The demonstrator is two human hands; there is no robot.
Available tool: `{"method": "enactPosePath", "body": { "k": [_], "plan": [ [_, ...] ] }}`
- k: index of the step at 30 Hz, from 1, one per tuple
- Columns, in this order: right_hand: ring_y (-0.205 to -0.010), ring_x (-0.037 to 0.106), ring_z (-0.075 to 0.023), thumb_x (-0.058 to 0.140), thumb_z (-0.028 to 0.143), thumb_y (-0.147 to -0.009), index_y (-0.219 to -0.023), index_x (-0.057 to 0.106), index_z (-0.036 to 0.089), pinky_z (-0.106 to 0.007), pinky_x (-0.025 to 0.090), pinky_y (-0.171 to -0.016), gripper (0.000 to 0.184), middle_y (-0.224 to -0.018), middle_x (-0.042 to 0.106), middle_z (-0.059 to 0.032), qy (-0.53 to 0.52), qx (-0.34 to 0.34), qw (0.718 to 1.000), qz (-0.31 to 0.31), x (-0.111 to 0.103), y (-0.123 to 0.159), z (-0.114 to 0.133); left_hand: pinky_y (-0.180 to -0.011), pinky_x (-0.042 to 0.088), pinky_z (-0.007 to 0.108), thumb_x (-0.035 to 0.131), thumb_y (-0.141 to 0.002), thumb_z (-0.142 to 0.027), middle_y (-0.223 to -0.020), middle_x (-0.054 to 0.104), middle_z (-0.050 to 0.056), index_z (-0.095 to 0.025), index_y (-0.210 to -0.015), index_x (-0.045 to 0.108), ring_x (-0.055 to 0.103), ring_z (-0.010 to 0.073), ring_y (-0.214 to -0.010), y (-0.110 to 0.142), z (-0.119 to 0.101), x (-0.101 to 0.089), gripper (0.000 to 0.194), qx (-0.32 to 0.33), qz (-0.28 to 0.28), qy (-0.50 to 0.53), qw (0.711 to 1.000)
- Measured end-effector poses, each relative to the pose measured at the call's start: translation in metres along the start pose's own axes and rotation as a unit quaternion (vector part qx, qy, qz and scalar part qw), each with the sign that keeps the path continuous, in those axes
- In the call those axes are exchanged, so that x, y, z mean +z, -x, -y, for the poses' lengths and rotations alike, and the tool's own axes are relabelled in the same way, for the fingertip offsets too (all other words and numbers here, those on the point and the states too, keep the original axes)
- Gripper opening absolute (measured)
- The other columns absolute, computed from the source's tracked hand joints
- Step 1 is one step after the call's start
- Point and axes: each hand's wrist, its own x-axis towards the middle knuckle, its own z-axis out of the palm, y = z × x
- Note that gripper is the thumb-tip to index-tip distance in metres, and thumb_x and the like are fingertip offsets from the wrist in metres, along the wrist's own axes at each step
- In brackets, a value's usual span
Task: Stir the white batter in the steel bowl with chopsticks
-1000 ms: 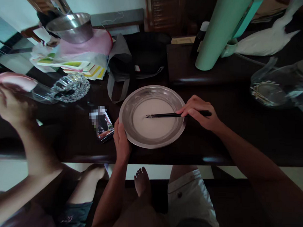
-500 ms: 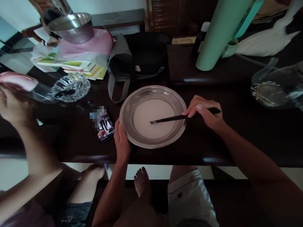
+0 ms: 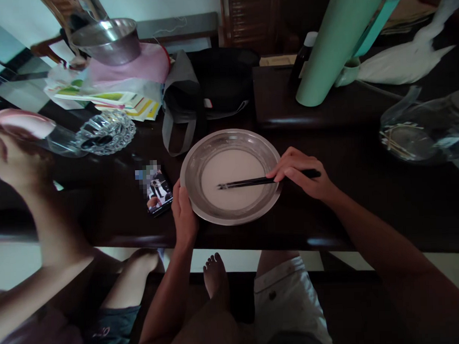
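Observation:
A round metal plate [image 3: 196, 163] holding a thin white liquid sits on the dark table [image 3: 351, 198] in front of me. My right hand [image 3: 303, 175] is closed on a pair of black chopsticks [image 3: 248, 182], whose tips rest in the liquid near the plate's middle left. Against the plate's left rim, my left hand [image 3: 184, 213] presses with its fingers together, steadying it.
A phone [image 3: 158, 190] with a lit screen lies left of the plate. Beyond it stand a glass ashtray [image 3: 107, 132], a grey bag [image 3: 182, 101], papers, a steel bowl [image 3: 106, 42] and a green roll [image 3: 332, 48]. Another person's hand [image 3: 10, 159] is at far left by a pink-capped bottle.
The chopstick tips swung within the liquid, from the left to the centre and back left, with my right hand shifting slightly. My left hand stayed on the rim.

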Motion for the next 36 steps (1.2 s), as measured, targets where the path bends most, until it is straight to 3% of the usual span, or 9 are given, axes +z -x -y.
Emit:
{"method": "enactPosePath", "body": {
  "k": [5, 11, 16, 21, 26, 32, 36],
  "plan": [
    [-0.077, 0.066, -0.0196, 0.050, 0.029, -0.102, -0.079, 0.076, 0.027, -0.041, 0.048, -0.074, 0.035, -0.081, 0.080, -0.0018, -0.007, 0.021, 0.999, -0.047, -0.0011, 0.0002, -0.0001, -0.100, 0.044, 0.026, 0.042, -0.105, -0.061, -0.128, 0.061, 0.009, -0.014, -0.128, 0.065, 0.057, 0.0202, -0.117, 0.0004, 0.0013, 0.0000, 0.057, 0.003, 0.003, 0.009, 1.000],
    [-0.079, 0.065, -0.0198, 0.054, 0.031, -0.100, -0.082, 0.077, 0.027, -0.041, 0.049, -0.077, 0.029, -0.085, 0.081, -0.0002, 0.017, 0.005, 1.000, -0.003, 0.0006, -0.0008, 0.0020, -0.099, 0.045, 0.026, 0.041, -0.104, -0.062, -0.128, 0.062, 0.009, -0.014, -0.129, 0.065, 0.058, 0.0203, -0.116, 0.0001, 0.0032, -0.0004, 0.058, -0.001, 0.002, 0.002, 1.000],
    [-0.075, 0.064, -0.0211, 0.049, 0.032, -0.102, -0.076, 0.076, 0.028, -0.041, 0.049, -0.072, 0.038, -0.076, 0.078, -0.0009, 0.009, 0.025, 0.998, -0.060, -0.0017, -0.0006, 0.0026, -0.100, 0.045, 0.026, 0.041, -0.105, -0.059, -0.129, 0.061, 0.009, -0.014, -0.129, 0.064, 0.058, 0.0203, -0.117, -0.0002, 0.0036, -0.0002, 0.056, 0.003, 0.006, 0.011, 1.000],
    [-0.078, 0.065, -0.0205, 0.054, 0.031, -0.100, -0.081, 0.077, 0.029, -0.042, 0.050, -0.074, 0.030, -0.082, 0.080, -0.0002, 0.013, 0.011, 1.000, -0.015, -0.0006, -0.0013, 0.0034, -0.100, 0.046, 0.026, 0.042, -0.105, -0.057, -0.130, 0.061, 0.009, -0.014, -0.127, 0.066, 0.058, 0.0204, -0.117, 0.0004, -0.0003, 0.0003, 0.054, 0.004, 0.000, -0.001, 1.000],
    [-0.074, 0.065, -0.0214, 0.049, 0.035, -0.102, -0.074, 0.075, 0.029, -0.043, 0.049, -0.073, 0.039, -0.076, 0.078, -0.0017, 0.006, 0.037, 0.997, -0.063, -0.0018, -0.0005, 0.0041, -0.099, 0.047, 0.026, 0.041, -0.104, -0.061, -0.131, 0.060, 0.010, -0.014, -0.127, 0.066, 0.057, 0.0210, -0.117, 0.0005, -0.0016, 0.0007, 0.058, 0.000, -0.002, -0.004, 1.000],
    [-0.078, 0.066, -0.0196, 0.054, 0.031, -0.100, -0.080, 0.076, 0.027, -0.041, 0.048, -0.077, 0.030, -0.084, 0.080, -0.0007, 0.014, 0.007, 1.000, -0.008, -0.0005, -0.0014, 0.0035, -0.099, 0.046, 0.024, 0.042, -0.105, -0.057, -0.127, 0.062, 0.009, -0.013, -0.125, 0.067, 0.058, 0.0195, -0.114, 0.0002, -0.0021, 0.0003, 0.054, 0.015, -0.008, -0.011, 1.000],
    [-0.076, 0.066, -0.0206, 0.049, 0.031, -0.102, -0.078, 0.076, 0.027, -0.042, 0.048, -0.074, 0.036, -0.077, 0.078, -0.0018, 0.010, 0.018, 0.998, -0.059, -0.0024, -0.0010, 0.0034, -0.100, 0.046, 0.027, 0.042, -0.104, -0.061, -0.127, 0.062, 0.010, -0.013, -0.124, 0.067, 0.058, 0.0208, -0.114, -0.0001, -0.0015, -0.0001, 0.057, 0.014, -0.006, -0.013, 1.000]
  ]
}}
